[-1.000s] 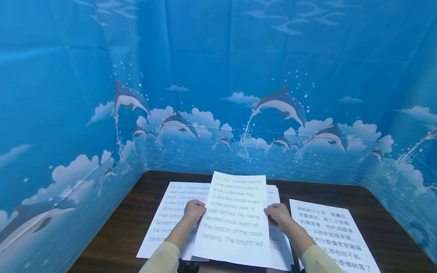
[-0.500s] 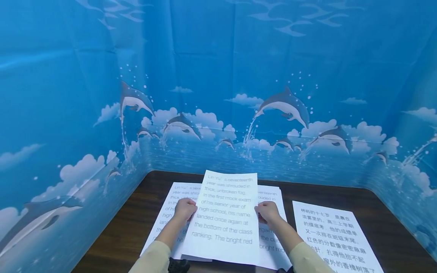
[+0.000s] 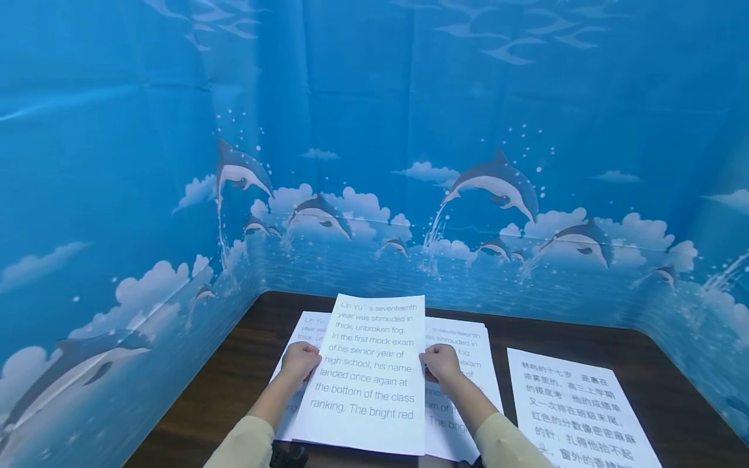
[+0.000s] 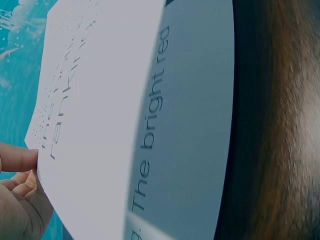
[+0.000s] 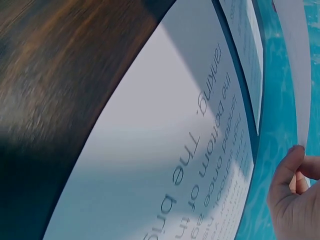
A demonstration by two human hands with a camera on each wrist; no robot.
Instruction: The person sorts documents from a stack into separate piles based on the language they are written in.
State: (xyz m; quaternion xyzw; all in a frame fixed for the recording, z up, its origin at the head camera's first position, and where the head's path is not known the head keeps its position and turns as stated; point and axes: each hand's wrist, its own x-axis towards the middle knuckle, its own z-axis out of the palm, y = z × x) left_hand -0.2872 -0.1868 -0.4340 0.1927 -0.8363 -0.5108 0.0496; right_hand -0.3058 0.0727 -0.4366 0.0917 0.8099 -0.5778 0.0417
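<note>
A printed sheet of paper [image 3: 365, 377] with English text is held up above the table between both hands. My left hand [image 3: 300, 362] pinches its left edge, thumb on the printed face, as the left wrist view shows. The right hand [image 3: 441, 364] pinches the opposite edge; in the right wrist view the raised sheet [image 5: 298, 65] appears nearly edge-on beside the thumb. Beneath it lie more English-text sheets [image 3: 468, 383], poking out on both sides of the held one. How many are there cannot be told.
To the right, a sheet with Chinese text [image 3: 576, 409] lies on the dark wood-grain table [image 3: 205, 403]. A blue curtain [image 3: 363, 117] printed with dolphins and clouds surrounds the table at the back and sides. A small black object [image 3: 287, 455] sits by the left sleeve.
Both hands have carried the held sheet leftward across the sheets below, uncovering more of them on the right. The view has also turned slightly. The grip on both edges stays the same.
</note>
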